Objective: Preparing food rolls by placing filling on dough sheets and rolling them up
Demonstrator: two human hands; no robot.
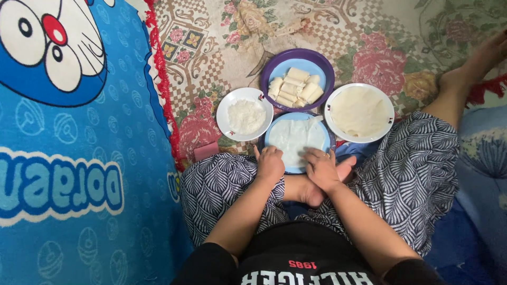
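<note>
A blue plate (pixel 322 132) lies on the floor in front of my crossed legs, with a thin white wrapper sheet (pixel 296 137) spread over it. My left hand (pixel 270 163) rests on the near left edge of the sheet, fingers curled down. On the near right edge, my right hand (pixel 321 168) presses with fingers spread. Behind it stands a purple plate (pixel 269 68) holding several rolled white wraps (pixel 294 87). A white bowl (pixel 228 105) of white filling (pixel 245 116) sits to the left, and a white plate (pixel 390 111) stacked with flat wrappers (pixel 359 111) to the right.
A floral mat (pixel 211 47) covers the floor under the dishes. A blue cartoon blanket (pixel 79 148) with a red fringe lies at the left. A small pink object (pixel 206 151) sits beside my left knee. My bare foot (pixel 475 63) stretches out at the far right.
</note>
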